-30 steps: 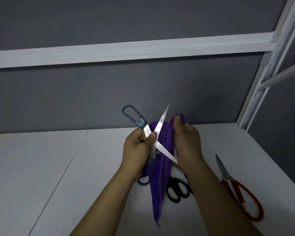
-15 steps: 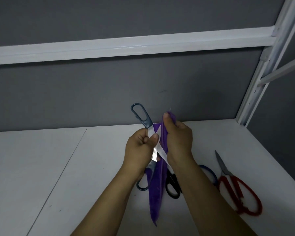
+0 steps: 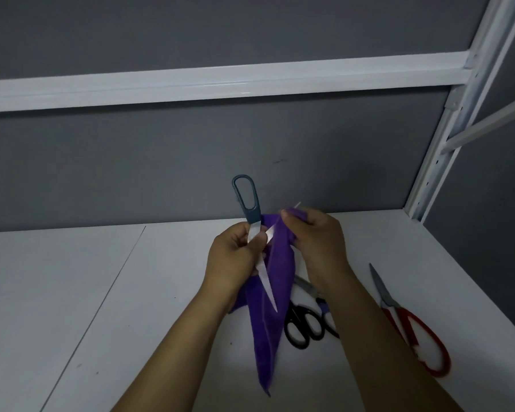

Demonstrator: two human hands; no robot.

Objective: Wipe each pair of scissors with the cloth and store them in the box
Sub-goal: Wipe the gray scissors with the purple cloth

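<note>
Here, at the centre of the frame, the left hand (image 3: 235,258) holds the grey-handled scissors (image 3: 246,200) near the pivot. Its fingers are curled round the base of the blades and its thumb presses on the metal. One handle loop stands up against the grey wall (image 3: 131,162). One bare blade points down and to the right across the purple cloth (image 3: 268,328).

The right hand (image 3: 318,242), just right of centre, pinches a fold of the cloth between thumb and curled fingers around the other blade, whose tip shows just above the knuckles. The rest of the cloth hangs down between the forearms to the lower centre.

On the white shelf (image 3: 87,292), below the right hand, lie black-handled scissors (image 3: 302,327). Touching them is what appears to be a blue-handled pair (image 3: 324,311), largely hidden by the right forearm. Red-handled scissors (image 3: 414,331) lie apart at the lower right, blades toward the wall. A white rail (image 3: 220,81) crosses the upper frame and meets a white upright (image 3: 446,138) at the right.
</note>
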